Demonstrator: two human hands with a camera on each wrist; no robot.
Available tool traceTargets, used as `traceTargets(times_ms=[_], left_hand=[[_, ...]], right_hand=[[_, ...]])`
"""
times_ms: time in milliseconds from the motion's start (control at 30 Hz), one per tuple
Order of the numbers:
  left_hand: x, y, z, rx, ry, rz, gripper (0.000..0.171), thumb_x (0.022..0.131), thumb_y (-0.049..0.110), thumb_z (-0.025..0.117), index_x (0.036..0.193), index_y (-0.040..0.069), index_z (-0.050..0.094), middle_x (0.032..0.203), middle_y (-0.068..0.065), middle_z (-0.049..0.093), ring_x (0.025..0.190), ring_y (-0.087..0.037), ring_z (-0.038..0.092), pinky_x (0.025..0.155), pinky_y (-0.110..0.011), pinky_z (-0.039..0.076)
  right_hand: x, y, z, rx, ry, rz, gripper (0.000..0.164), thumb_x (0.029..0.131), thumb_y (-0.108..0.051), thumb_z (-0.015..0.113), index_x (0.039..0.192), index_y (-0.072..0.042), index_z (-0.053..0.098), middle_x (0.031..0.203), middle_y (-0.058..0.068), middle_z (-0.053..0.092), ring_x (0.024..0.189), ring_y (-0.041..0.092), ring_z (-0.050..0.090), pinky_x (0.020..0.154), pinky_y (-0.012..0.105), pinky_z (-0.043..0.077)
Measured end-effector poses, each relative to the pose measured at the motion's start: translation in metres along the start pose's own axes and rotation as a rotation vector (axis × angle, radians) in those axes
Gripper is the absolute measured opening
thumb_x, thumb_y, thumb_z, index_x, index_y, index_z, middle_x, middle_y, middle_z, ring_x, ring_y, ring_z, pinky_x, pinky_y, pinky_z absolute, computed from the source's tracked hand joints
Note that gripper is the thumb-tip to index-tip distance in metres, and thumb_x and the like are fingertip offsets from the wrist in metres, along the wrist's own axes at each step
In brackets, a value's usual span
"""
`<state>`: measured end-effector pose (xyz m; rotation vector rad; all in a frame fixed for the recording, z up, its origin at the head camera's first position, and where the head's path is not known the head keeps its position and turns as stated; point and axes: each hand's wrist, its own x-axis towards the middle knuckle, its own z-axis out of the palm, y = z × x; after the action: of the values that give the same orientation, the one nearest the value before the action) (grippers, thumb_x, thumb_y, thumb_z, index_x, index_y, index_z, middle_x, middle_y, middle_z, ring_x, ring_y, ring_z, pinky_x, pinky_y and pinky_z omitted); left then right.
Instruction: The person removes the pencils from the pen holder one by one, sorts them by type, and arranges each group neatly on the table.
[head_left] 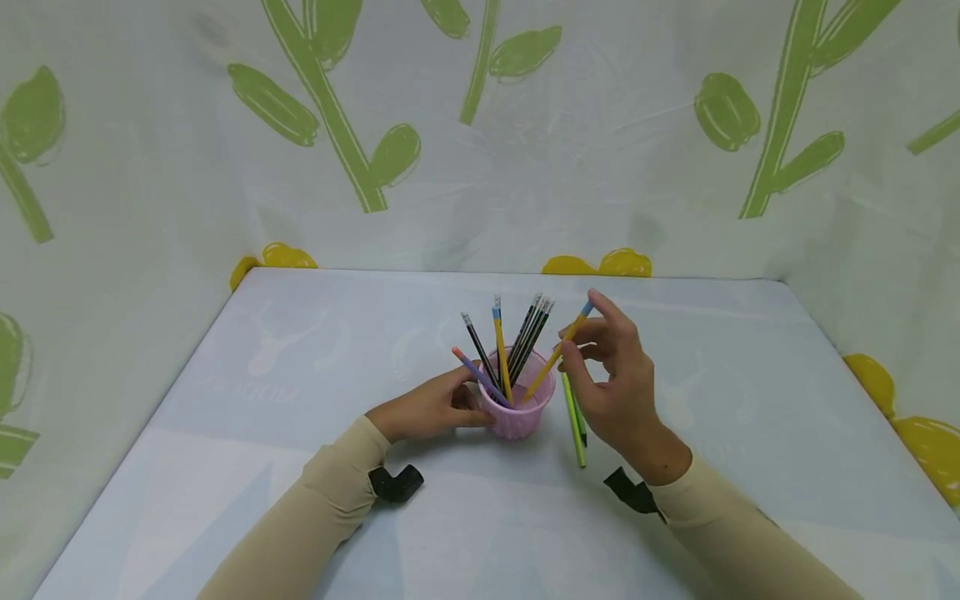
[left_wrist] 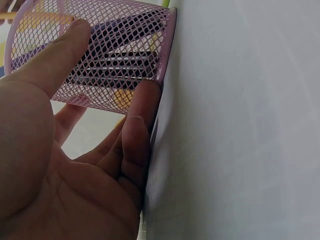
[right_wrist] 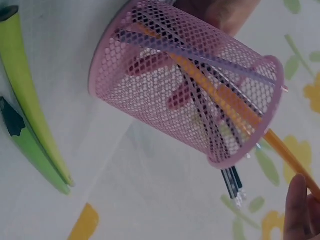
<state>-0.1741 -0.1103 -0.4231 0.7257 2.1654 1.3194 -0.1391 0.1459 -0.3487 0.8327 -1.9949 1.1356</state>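
Two hands work at the pink mesh pencil cup (head_left: pixel 516 423) on the table (head_left: pixel 225 467): the left hand (head_left: pixel 427 408) grips its left side between thumb and fingers; the right hand (head_left: pixel 617 379) pinches a yellow pencil (head_left: pixel 551 362), fingertips closed on it, lower end inside the cup. Should the left grip slacken, a sideways push on that pencil could tip the cup; a low right-hand swing might roll the green pencils (head_left: pixel 574 425) lying just right.

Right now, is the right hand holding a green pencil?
No, the right hand holds a yellow pencil, while the green pencils lie beside the pink cup.
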Motion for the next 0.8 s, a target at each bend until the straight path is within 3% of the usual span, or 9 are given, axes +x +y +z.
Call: traceTargets(times_ms=[233,467,700,800], left_hand=[[0.000,0.000,0.001,0.000,0.012,-0.003,0.056,0.091,0.022,0.074,0.139,0.019,0.045,0.098,-0.001,0.068,0.089,-0.014,0.064,0.075,-0.029,0.053],[-0.001,0.002,0.000,0.010,0.015,-0.015,0.057,0.091,0.023,0.075,0.139,0.020,0.045,0.100,-0.002,0.067,0.092,-0.015,0.063,0.076,-0.029,0.054],[0.000,0.003,-0.001,0.021,0.019,-0.019,0.062,0.091,0.025,0.074,0.144,0.022,0.042,0.101,-0.001,0.067,0.093,-0.016,0.063,0.077,-0.030,0.053],[0.000,0.002,0.000,0.022,0.018,-0.024,0.065,0.091,0.025,0.074,0.146,0.021,0.040,0.101,-0.001,0.067,0.093,-0.015,0.063,0.077,-0.030,0.053]], right_hand=[[0.000,0.000,-0.010,0.120,0.115,-0.018,0.051,0.100,-0.006,0.057,0.139,0.015,0.032,0.094,0.024,0.060,0.081,0.009,0.067,0.075,0.014,0.055],[0.005,-0.001,-0.017,0.201,0.166,0.021,0.054,0.099,0.000,0.054,0.143,0.016,0.026,0.095,0.026,0.054,0.084,0.005,0.068,0.069,0.016,0.056],[0.007,0.000,-0.026,0.226,0.200,0.147,0.060,0.096,0.010,0.049,0.151,0.006,0.026,0.102,0.003,0.056,0.079,0.007,0.069,0.068,0.017,0.056],[0.007,0.003,-0.028,0.240,0.191,0.178,0.060,0.097,0.008,0.049,0.152,0.004,0.027,0.102,0.001,0.055,0.076,0.006,0.069,0.065,0.017,0.056]])
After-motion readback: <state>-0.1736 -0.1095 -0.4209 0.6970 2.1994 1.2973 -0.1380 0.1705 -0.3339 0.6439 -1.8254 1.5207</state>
